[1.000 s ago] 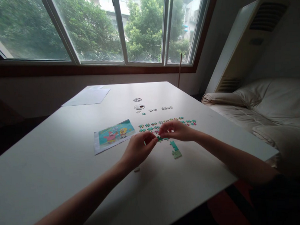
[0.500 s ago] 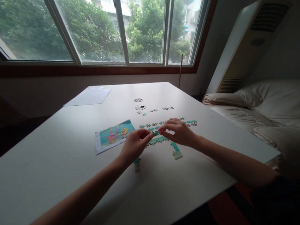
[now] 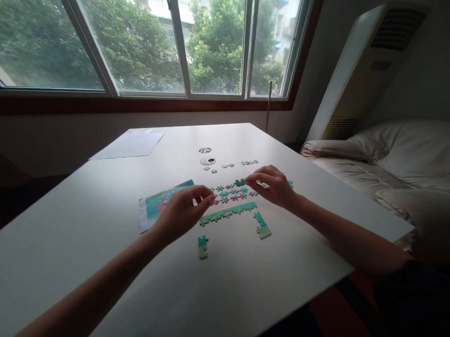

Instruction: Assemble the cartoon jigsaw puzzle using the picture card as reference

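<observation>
My right hand (image 3: 274,186) pinches a dark green puzzle piece (image 3: 240,182) at its fingertips, above the loose pieces. My left hand (image 3: 187,206) is closed, thumb against fingers, over the right side of the picture sheet (image 3: 152,206); whether anything is between its fingertips cannot be made out. Several loose puzzle pieces (image 3: 233,191), green and pink, lie between the two hands. Nearer to me lies a joined strip of pieces (image 3: 229,212). Below its right end is a joined corner section (image 3: 264,231); below its left end, a short section (image 3: 203,251).
Toward the back of the white table (image 3: 100,218) are two round items (image 3: 208,161) and several pale puzzle pieces (image 3: 249,162). A paper sheet (image 3: 129,145) lies at the far left. A sofa (image 3: 344,158) stands at the right.
My hands have moved apart: the left toward the left, over the picture sheet, the right slightly away from me with the green piece. The strip and loose pieces are now more exposed.
</observation>
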`<action>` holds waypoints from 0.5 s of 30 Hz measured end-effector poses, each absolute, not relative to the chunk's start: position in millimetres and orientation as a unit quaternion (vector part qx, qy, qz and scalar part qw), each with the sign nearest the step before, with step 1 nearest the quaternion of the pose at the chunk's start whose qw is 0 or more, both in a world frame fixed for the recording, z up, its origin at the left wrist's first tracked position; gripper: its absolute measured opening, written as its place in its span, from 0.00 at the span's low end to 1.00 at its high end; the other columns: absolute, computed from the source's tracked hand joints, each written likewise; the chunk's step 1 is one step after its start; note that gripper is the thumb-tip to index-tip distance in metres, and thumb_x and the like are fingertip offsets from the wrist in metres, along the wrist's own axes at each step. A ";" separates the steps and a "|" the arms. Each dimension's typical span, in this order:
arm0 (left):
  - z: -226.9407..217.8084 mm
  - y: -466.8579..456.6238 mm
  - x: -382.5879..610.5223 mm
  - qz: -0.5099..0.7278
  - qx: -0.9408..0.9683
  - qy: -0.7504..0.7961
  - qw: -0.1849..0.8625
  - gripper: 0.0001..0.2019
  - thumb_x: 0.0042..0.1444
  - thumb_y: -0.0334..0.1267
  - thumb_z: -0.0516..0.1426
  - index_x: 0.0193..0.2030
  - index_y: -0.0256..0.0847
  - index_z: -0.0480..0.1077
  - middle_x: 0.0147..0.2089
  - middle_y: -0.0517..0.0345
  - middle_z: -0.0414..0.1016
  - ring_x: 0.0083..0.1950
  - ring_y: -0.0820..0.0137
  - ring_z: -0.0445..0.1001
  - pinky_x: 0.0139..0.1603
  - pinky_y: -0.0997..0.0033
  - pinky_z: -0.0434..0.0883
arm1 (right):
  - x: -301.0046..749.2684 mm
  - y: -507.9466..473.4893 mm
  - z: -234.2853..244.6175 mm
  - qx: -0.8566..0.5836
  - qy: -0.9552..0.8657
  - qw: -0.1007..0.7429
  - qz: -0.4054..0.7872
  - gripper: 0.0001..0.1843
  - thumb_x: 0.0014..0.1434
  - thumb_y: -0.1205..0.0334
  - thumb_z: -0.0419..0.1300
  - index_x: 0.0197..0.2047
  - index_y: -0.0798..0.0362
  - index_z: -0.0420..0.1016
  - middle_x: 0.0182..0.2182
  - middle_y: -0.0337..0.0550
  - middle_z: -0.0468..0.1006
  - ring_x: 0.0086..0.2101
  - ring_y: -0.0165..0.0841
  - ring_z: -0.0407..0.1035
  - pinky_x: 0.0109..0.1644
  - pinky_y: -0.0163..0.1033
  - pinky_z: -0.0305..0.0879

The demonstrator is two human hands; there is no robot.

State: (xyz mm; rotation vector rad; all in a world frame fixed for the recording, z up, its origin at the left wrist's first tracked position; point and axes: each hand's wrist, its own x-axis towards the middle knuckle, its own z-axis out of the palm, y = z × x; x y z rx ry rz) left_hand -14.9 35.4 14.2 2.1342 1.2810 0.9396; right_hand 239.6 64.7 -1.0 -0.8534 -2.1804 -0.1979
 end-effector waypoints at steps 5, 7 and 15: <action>12.8 31.6 -48.9 0.263 0.861 0.426 0.093 0.11 0.56 0.42 0.52 0.30 0.41 0.73 0.28 0.58 0.72 0.27 0.71 0.67 0.30 0.73 0.65 | 238.7 65.9 -0.3 -0.332 -0.852 0.396 -0.087 0.08 0.60 0.59 0.55 0.35 0.49 0.75 0.32 0.41 0.77 0.34 0.31 0.69 0.42 0.39 0.61; 6.4 26.8 -60.0 0.240 0.877 0.410 0.079 0.11 0.58 0.41 0.51 0.32 0.42 0.72 0.30 0.57 0.72 0.30 0.70 0.68 0.32 0.72 0.66 | 237.6 64.9 0.0 -0.326 -0.853 0.398 -0.088 0.08 0.60 0.59 0.55 0.35 0.50 0.74 0.31 0.41 0.77 0.34 0.31 0.69 0.42 0.39 0.61; -15.1 6.4 -81.9 0.154 0.916 0.361 0.083 0.10 0.61 0.36 0.48 0.40 0.42 0.71 0.43 0.51 0.72 0.44 0.64 0.70 0.43 0.65 0.69 | 232.2 73.9 -1.4 -0.333 -0.871 0.357 -0.057 0.11 0.61 0.58 0.54 0.35 0.52 0.75 0.32 0.42 0.77 0.33 0.30 0.68 0.43 0.39 0.59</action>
